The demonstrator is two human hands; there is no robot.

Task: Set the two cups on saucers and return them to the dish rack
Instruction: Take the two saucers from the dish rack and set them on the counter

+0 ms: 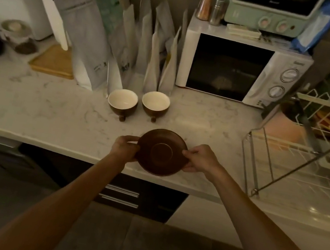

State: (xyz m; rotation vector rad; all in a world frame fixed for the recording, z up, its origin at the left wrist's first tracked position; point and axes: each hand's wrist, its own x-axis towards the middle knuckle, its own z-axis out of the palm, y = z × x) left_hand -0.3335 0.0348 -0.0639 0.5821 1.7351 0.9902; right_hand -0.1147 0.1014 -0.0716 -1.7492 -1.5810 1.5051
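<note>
Two brown cups with white insides stand upright side by side on the marble counter, the left cup and the right cup, handles toward me. In front of them I hold a brown saucer over the counter's front edge. My left hand grips its left rim and my right hand grips its right rim. I cannot tell whether one saucer or a stack is in my hands. The wire dish rack stands at the right with dishes inside.
A white microwave stands behind the cups at the right, with a green toaster oven on top. Several paper bags lean against the wall behind the cups. A wooden board and jars lie at the left.
</note>
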